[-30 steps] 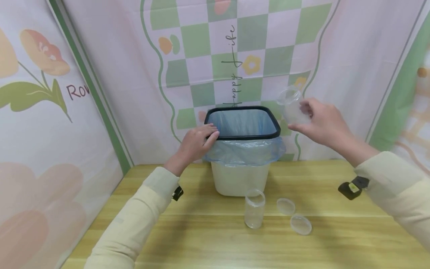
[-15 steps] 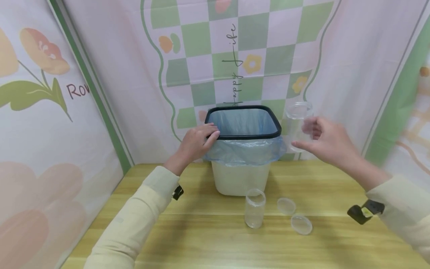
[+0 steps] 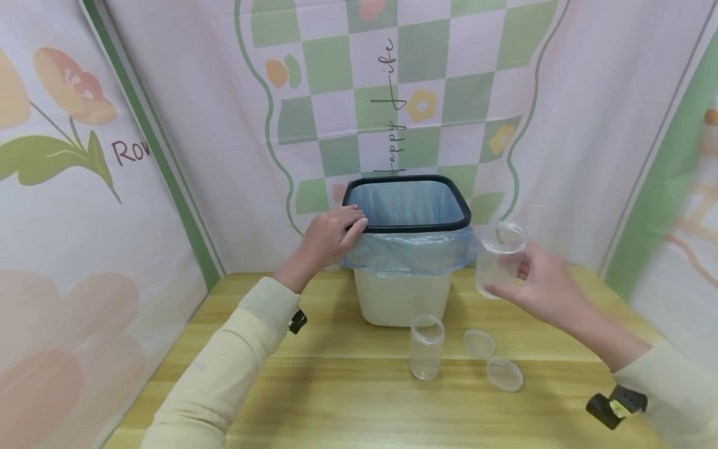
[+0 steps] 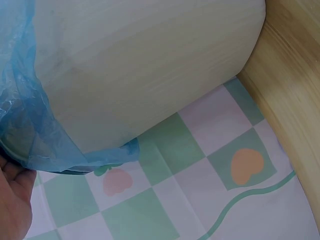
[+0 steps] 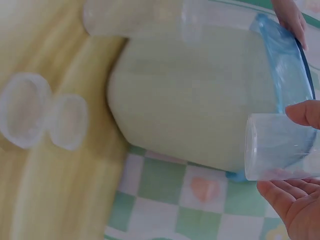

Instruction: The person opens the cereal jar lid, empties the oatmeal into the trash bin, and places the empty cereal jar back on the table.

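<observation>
My right hand (image 3: 546, 284) holds a clear plastic jar (image 3: 501, 262) between thumb and fingers. Its mouth faces up with no lid on, and it hangs to the right of the trash can (image 3: 402, 296). In the right wrist view the same jar (image 5: 280, 145) looks see-through with nothing inside. My left hand (image 3: 330, 240) grips the can's black rim (image 3: 417, 228) at the left front corner; some fingertips are hidden over the edge. A blue trash bag (image 3: 412, 252) lines the can and folds down outside it. A second clear jar (image 3: 426, 349) stands upright and lidless before the can.
Two round clear lids, a far one (image 3: 479, 343) and a near one (image 3: 505, 374), lie flat on the wooden table (image 3: 336, 399) right of the standing jar. A patterned cloth (image 3: 325, 68) hangs behind the can, with more cloth at both sides.
My right hand has lowered the jar from beside the can's rim toward the table, and the jar has turned from tilted to upright. My left hand stays on the rim.
</observation>
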`<state>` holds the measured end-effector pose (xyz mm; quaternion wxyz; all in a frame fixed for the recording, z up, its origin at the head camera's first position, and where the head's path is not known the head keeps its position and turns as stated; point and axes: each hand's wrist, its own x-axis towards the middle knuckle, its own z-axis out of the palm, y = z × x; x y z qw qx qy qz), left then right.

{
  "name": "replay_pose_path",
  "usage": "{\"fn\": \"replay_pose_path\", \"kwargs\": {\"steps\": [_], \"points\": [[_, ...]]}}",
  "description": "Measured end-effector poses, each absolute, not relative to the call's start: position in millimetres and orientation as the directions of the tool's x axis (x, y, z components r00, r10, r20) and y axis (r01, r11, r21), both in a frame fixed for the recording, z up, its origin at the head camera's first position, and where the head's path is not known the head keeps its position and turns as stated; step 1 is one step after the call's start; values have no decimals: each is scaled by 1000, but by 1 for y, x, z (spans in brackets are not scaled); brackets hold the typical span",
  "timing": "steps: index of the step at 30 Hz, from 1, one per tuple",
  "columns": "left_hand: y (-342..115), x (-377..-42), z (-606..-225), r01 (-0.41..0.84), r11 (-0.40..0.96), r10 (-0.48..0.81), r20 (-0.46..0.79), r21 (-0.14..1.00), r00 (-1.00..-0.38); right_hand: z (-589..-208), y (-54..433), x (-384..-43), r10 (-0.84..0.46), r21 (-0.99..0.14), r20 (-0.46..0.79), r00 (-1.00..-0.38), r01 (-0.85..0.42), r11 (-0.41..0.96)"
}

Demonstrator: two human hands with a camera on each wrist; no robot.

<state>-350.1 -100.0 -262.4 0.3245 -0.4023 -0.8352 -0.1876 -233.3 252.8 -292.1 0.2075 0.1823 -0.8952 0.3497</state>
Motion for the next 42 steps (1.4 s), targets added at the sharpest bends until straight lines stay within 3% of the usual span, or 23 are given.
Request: {"fn": "replay_pose_path", "kwargs": {"steps": [14,28,42], "points": [[-100,-350,-262,796,603,556,688,52,-467,-343,244,-208,-190,-579,413,-890,-418,700],[-100,-350,-262,791,609,556,677,62,-481,-399,229,-191,-195,-770,232,-953,-302,562],[-101,-350,-263,799,598,556,690,56,-464,-427,222,-186,-163,-765,173,-971,-237,599]]}}
